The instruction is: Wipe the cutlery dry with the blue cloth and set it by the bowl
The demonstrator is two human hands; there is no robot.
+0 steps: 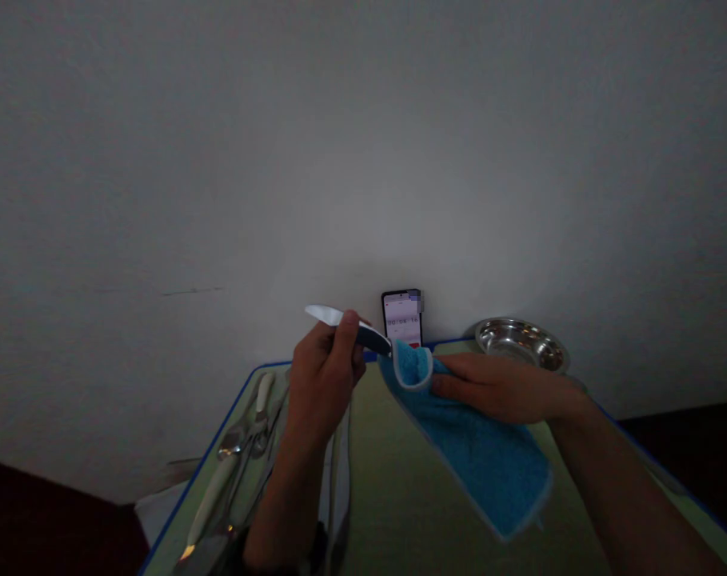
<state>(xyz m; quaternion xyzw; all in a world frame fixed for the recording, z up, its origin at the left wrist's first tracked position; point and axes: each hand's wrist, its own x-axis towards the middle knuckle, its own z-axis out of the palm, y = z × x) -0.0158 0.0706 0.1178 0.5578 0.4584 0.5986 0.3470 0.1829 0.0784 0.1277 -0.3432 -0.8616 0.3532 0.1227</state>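
My left hand (330, 360) is closed around a knife (324, 313), gripping it between thumb and fingers. Its pale blade points to the upper left, and its dark handle end reaches towards the cloth. In my right hand (495, 384) is a blue cloth (477, 464) with a white edge, pinched near its top. The cloth's upper edge curls over beside the handle end, and the rest hangs down over the table. Whether cloth and handle touch is hard to tell.
Several spoons (231, 442) and other cutlery lie on the left of the green, blue-edged table (387, 496), partly behind my left forearm. A phone (402, 318) showing a timer leans against the wall (363, 160). A shiny metal bowl (522, 332) stands at the back right.
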